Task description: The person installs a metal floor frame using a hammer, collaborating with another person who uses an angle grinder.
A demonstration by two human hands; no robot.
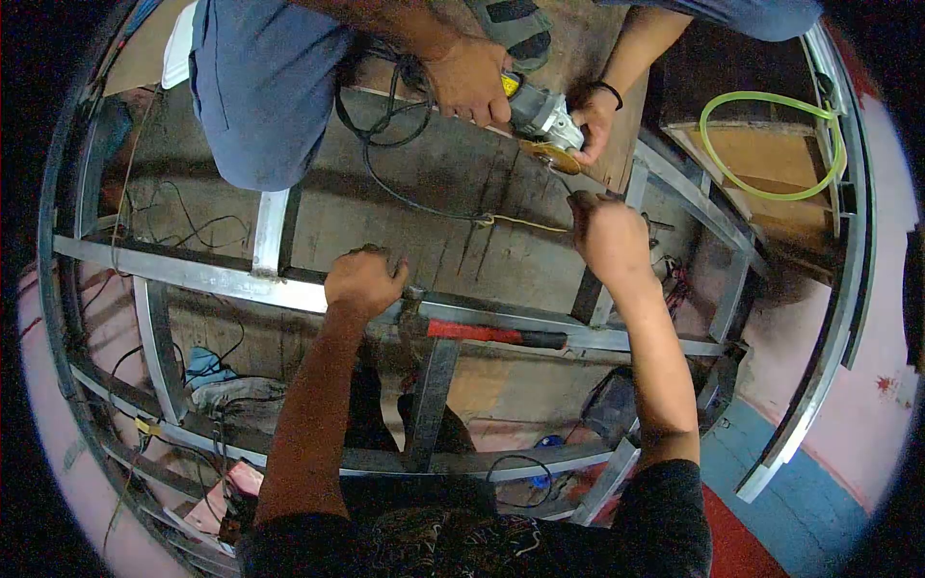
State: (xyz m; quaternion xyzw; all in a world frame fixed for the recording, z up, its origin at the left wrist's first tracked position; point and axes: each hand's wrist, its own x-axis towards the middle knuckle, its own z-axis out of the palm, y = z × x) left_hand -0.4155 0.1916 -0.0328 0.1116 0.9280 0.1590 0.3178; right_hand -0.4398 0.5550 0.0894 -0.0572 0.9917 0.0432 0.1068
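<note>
My left hand [364, 282] rests on a long metal bar [183, 270] of the frame, its fingers curled over the far edge. Just right of it a hammer with a red and black handle [496, 334] lies along the bar. My right hand [617, 241] is closed around a thin tool with a dark handle [581, 200], whose tip reaches to the disc [551, 157] of an angle grinder [541, 113]. A co-worker's two hands hold the grinder, one on its body and one by its head.
The co-worker's knee [260, 106] is at the upper left. A black cable [385, 193] loops down from the grinder. A yellow-green hose [708, 144] hangs at the upper right. Metal bars cross below my arms, with wires and cloth [236, 395] at the lower left.
</note>
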